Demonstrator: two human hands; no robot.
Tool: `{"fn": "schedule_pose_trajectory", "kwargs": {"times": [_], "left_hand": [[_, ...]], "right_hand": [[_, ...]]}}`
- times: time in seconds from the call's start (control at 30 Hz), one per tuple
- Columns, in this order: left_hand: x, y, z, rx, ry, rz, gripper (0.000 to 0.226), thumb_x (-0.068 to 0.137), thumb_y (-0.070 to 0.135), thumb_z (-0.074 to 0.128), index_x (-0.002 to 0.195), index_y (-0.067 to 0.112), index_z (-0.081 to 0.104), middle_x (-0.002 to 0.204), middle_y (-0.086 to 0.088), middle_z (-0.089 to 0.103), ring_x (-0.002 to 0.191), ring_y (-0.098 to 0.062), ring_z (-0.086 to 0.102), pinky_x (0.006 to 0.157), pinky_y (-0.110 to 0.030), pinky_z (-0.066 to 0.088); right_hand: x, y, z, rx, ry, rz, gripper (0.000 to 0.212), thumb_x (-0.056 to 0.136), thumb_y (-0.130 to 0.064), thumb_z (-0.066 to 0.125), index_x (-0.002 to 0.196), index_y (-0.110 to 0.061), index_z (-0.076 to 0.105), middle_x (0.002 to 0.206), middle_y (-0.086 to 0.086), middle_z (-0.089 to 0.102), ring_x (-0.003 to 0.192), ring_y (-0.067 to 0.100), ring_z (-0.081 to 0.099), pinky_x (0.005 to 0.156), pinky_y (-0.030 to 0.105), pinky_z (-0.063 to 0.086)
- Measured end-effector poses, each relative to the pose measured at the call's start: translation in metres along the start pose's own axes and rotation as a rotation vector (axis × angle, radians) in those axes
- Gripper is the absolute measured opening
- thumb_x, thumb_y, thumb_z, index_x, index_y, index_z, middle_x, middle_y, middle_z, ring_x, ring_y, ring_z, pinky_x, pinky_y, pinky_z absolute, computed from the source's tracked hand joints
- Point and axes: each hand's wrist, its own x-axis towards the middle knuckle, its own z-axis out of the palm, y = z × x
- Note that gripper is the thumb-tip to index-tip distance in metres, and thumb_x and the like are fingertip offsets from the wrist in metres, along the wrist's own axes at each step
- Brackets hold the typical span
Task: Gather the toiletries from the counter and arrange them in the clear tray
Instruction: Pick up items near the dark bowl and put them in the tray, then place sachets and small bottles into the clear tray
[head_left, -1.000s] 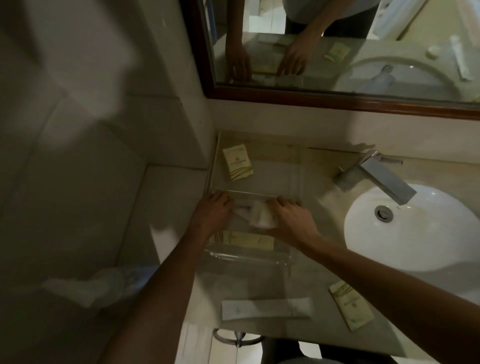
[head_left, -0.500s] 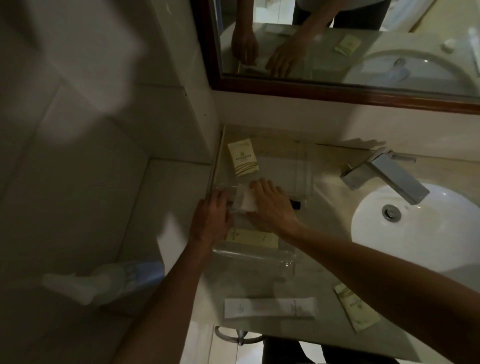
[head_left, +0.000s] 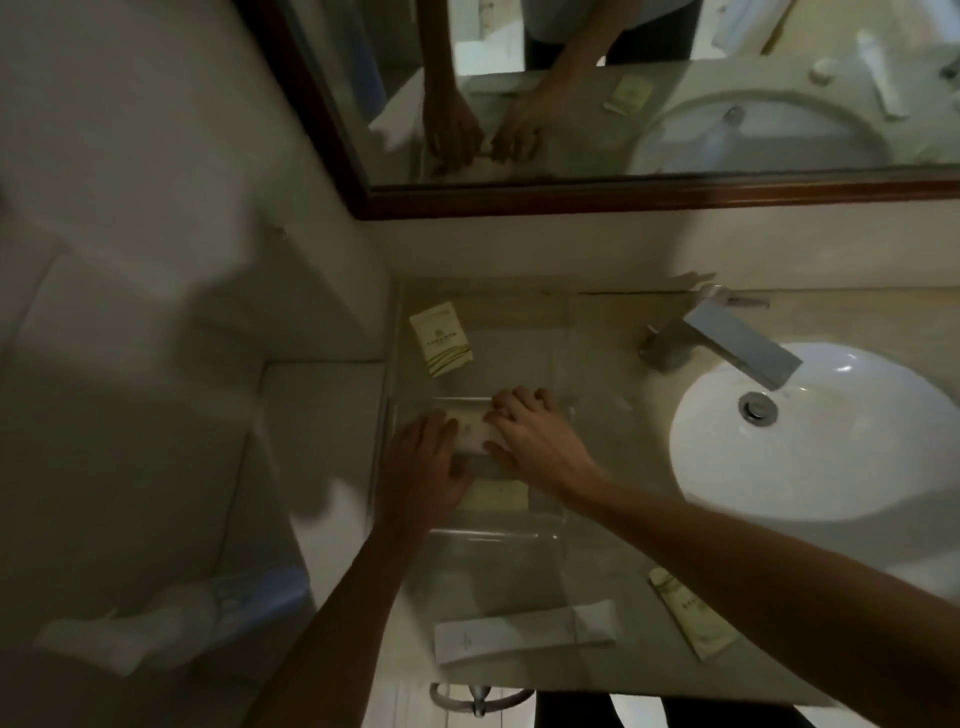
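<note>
At frame centre both hands meet on a white packet (head_left: 470, 435) inside the clear tray (head_left: 498, 532). The left hand (head_left: 423, 467) lies flat on its left end, grip loose; the right hand (head_left: 535, 436) presses with straight fingers. A sachet (head_left: 441, 339) lies upper left, a tube (head_left: 524, 636) on the counter (head_left: 613, 467) at bottom.

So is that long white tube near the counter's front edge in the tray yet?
Out: the long white tube lies on the counter, outside the clear tray.
</note>
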Motion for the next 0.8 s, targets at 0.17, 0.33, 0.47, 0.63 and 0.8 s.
{"fn": "schedule_pose_trajectory", "kwargs": {"times": [0.17,0.33,0.47,0.63,0.8], "left_hand": [[0.033,0.094,-0.007,-0.055,0.188,0.28,0.055,0.067,0.046,0.067,0.11,0.011,0.068,0.108,-0.009,0.069,0.096,-0.03,0.065,0.087,-0.043,0.047],[0.103,0.284,-0.006,-0.22,0.284,0.62,0.048,0.072,0.039,0.063,0.11,0.011,0.063,0.108,-0.009,0.066,0.096,-0.029,0.06,0.086,-0.041,0.044],[0.129,0.454,0.002,-0.256,0.141,0.77,0.046,0.074,0.04,0.061,0.112,0.014,0.061,0.11,-0.005,0.064,0.101,-0.026,0.059,0.085,-0.04,0.044],[0.134,0.618,0.026,-0.205,0.033,0.888,0.045,0.071,0.028,0.061,0.112,0.01,0.06,0.105,-0.011,0.061,0.095,-0.032,0.059,0.078,-0.04,0.046],[0.161,0.711,0.051,-0.16,-0.135,0.569,0.052,0.081,0.031,0.056,0.129,0.014,0.047,0.122,-0.008,0.053,0.107,-0.027,0.053,0.086,-0.039,0.046]], "right_hand": [[-0.097,0.067,-0.044,0.09,0.241,0.151,0.013,0.092,-0.027,0.055,0.099,-0.018,0.062,0.104,0.006,0.058,0.091,0.025,0.054,0.075,0.04,0.044],[-0.244,0.191,-0.09,0.121,0.258,0.527,0.016,0.084,-0.02,0.066,0.099,-0.014,0.069,0.101,0.007,0.063,0.086,0.024,0.059,0.073,0.034,0.045],[-0.365,0.291,-0.128,0.151,0.074,0.801,0.019,0.085,-0.021,0.063,0.103,-0.017,0.069,0.101,0.004,0.068,0.089,0.027,0.064,0.074,0.036,0.05],[-0.492,0.387,-0.166,0.161,-0.008,0.997,0.02,0.089,-0.026,0.06,0.107,-0.021,0.067,0.1,0.001,0.068,0.094,0.024,0.063,0.077,0.037,0.051],[-0.579,0.44,-0.178,0.084,-0.084,1.276,0.036,0.086,-0.052,0.063,0.112,-0.028,0.061,0.103,-0.006,0.065,0.091,0.019,0.063,0.074,0.034,0.052]]}}
